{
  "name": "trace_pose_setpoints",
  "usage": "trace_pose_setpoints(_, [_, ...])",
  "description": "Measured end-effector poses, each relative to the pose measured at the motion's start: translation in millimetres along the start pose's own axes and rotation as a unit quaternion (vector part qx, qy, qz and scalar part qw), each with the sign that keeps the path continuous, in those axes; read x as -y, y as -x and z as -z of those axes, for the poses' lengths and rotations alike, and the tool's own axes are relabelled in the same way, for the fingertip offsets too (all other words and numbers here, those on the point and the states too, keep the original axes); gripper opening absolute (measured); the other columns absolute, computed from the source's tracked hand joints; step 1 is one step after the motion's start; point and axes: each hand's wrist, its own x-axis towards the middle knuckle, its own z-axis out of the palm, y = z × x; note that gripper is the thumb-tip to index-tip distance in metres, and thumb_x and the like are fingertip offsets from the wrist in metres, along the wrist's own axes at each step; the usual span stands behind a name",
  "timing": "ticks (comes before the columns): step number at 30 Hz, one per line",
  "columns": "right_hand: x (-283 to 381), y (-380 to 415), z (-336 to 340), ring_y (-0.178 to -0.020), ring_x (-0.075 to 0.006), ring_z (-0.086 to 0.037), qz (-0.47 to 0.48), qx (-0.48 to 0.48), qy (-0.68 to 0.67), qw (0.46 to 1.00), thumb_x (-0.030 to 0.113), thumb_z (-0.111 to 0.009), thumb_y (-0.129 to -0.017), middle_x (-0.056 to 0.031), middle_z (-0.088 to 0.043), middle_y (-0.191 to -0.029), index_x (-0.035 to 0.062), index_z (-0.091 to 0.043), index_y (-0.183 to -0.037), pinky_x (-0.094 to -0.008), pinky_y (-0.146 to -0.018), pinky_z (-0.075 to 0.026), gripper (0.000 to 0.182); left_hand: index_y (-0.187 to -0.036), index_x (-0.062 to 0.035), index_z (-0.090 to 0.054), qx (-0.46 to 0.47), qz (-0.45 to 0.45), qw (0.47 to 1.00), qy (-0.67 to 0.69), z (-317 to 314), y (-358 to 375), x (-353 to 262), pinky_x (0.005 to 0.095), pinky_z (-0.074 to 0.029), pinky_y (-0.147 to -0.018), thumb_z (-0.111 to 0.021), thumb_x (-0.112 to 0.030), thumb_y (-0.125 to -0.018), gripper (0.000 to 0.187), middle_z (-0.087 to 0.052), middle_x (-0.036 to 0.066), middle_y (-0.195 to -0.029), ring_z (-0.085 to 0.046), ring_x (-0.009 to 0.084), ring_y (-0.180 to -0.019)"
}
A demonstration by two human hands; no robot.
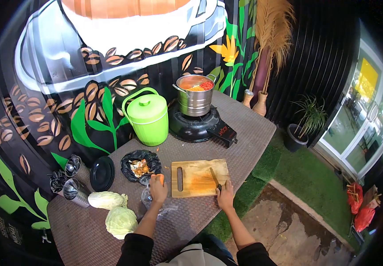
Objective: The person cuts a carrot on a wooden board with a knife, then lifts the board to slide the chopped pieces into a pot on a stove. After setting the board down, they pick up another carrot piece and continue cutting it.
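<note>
My left hand [158, 191] is closed around a short orange piece, which looks like a carrot [159, 177], beside a black plastic bag [127, 170] of food scraps. A clear plastic bag [147, 198] lies under and beside that hand. At the right edge of the wooden cutting board [191, 167], my right hand [225, 195] grips a knife [214, 176], its blade lying over the board. Orange stains mark the board's middle. Left of my left forearm are a round cabbage [121, 222] and a long pale napa cabbage [107, 200].
A steel pot [194, 101] with chopped orange and red pieces stands on a black portable stove [193, 126]. Beside it is a green lidded bucket [147, 119]. Black plates [102, 173] and metal cutlery holders [77, 193] stand at the left, against the painted wall.
</note>
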Motion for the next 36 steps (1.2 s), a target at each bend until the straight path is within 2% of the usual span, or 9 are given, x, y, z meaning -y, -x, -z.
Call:
trace_pose_setpoints(1, [0, 1, 0, -0.133, -0.0403, -0.023, -0.025, 0.053, -0.001, 0.998, 0.028, -0.049, -0.091, -0.0281, -0.028, -0.141, -0.0052, -0.049, -0.114, -0.0486, -0.110, -0.018, 0.040, -0.107, 0.0017, -0.056, 0.024, 0.059, 0.998, -0.012, 5, -2, 1, 0.0418, -0.039, -0.093, -0.069, -0.007, -0.067, 0.043, -0.055, 0.021, -0.108, -0.046, 0.0378, -0.109])
trace_pose_setpoints(3, [1, 4, -4, -0.133, -0.0406, -0.024, -0.013, 0.029, 0.016, 0.999, 0.029, -0.049, -0.091, -0.0282, -0.029, -0.141, -0.0053, -0.049, -0.114, -0.0482, -0.110, -0.018, 0.041, -0.114, 0.0005, -0.052, 0.061, 0.125, 0.990, -0.035, 13, -5, 1, 0.0416, -0.040, -0.090, -0.076, -0.005, -0.059, 0.060, -0.053, 0.018, -0.109, -0.047, 0.0364, -0.105])
trace_pose_setpoints(14, [-4, 11, -4, -0.131, -0.0467, -0.024, 0.038, 0.025, 0.059, 0.997, 0.031, -0.045, -0.093, -0.0350, -0.027, -0.137, -0.0020, -0.049, -0.109, -0.0522, -0.108, -0.018, 0.037, -0.110, 0.0004, -0.058, 0.032, 0.118, 0.992, -0.011, -2, 9, -3, 0.0412, -0.040, -0.093, -0.069, -0.005, -0.067, 0.044, -0.056, 0.015, -0.115, -0.050, 0.0357, -0.104])
trace_pose_setpoints(20, [-6, 12, 1, -0.130, -0.0469, -0.026, 0.060, 0.024, 0.050, 0.997, 0.030, -0.048, -0.091, -0.0349, -0.027, -0.138, -0.0007, -0.050, -0.109, -0.0516, -0.108, -0.021, 0.035, -0.119, 0.0013, -0.056, -0.103, 0.027, 0.989, 0.104, 11, 23, -30, 0.0380, -0.039, -0.094, -0.066, 0.000, -0.073, 0.046, -0.055, 0.017, -0.119, -0.051, 0.0323, -0.106])
trace_pose_setpoints(25, [-3, 6, 13, -0.124, -0.0439, -0.033, 0.048, -0.005, 0.032, 0.998, 0.029, -0.053, -0.088, -0.0310, -0.036, -0.132, 0.0008, -0.055, -0.105, -0.0511, -0.105, -0.025, 0.033, -0.117, -0.0031, -0.058, 0.020, -0.086, 0.980, 0.178, 10, 3, -83, 0.0373, -0.038, -0.093, -0.065, -0.003, -0.074, 0.043, -0.056, 0.013, -0.115, -0.047, 0.0302, -0.107])
trace_pose_setpoints(30, [-11, -2, 38, -0.109, -0.0372, -0.044, -0.047, -0.005, -0.113, 0.992, 0.023, -0.062, -0.080, -0.0200, -0.053, -0.110, -0.0024, -0.063, -0.087, -0.0473, -0.092, -0.035, 0.026, -0.115, -0.0052, -0.060, 0.195, -0.123, 0.939, 0.253, -53, 10, -112, 0.0380, -0.041, -0.091, -0.069, -0.009, -0.073, 0.043, -0.059, 0.010, -0.111, -0.049, 0.0292, -0.104])
trace_pose_setpoints(32, [-6, 2, 53, -0.100, -0.0356, -0.051, -0.011, -0.068, -0.092, 0.993, 0.019, -0.062, -0.080, -0.0216, -0.057, -0.097, -0.0044, -0.061, -0.084, -0.0445, -0.086, -0.040, 0.024, -0.113, -0.0057, -0.061, 0.195, -0.126, 0.936, 0.266, -68, 17, -121, 0.0375, -0.041, -0.091, -0.070, -0.011, -0.073, 0.042, -0.059, 0.010, -0.111, -0.049, 0.0288, -0.103])
trace_pose_setpoints(34, [-9, 3, 56, -0.071, -0.0312, -0.059, -0.085, 0.019, -0.205, 0.975, 0.016, -0.061, -0.080, -0.0165, -0.062, -0.075, -0.0030, -0.062, -0.089, -0.0379, -0.064, -0.047, 0.021, -0.112, -0.0062, -0.062, 0.189, -0.133, 0.933, 0.275, -74, 19, -129, 0.0370, -0.041, -0.090, -0.071, -0.013, -0.072, 0.041, -0.060, 0.009, -0.110, -0.050, 0.0283, -0.103])
trace_pose_setpoints(36, [-7, 7, 59, -0.061, -0.0317, -0.058, -0.122, 0.062, -0.274, 0.952, 0.015, -0.060, -0.080, -0.0169, -0.060, -0.068, -0.0038, -0.060, -0.088, -0.0372, -0.057, -0.046, 0.020, -0.108, -0.0073, -0.063, 0.144, -0.124, 0.944, 0.270, -77, 22, -133, 0.0358, -0.042, -0.088, -0.073, -0.016, -0.072, 0.038, -0.062, 0.008, -0.107, -0.052, 0.0275, -0.098])
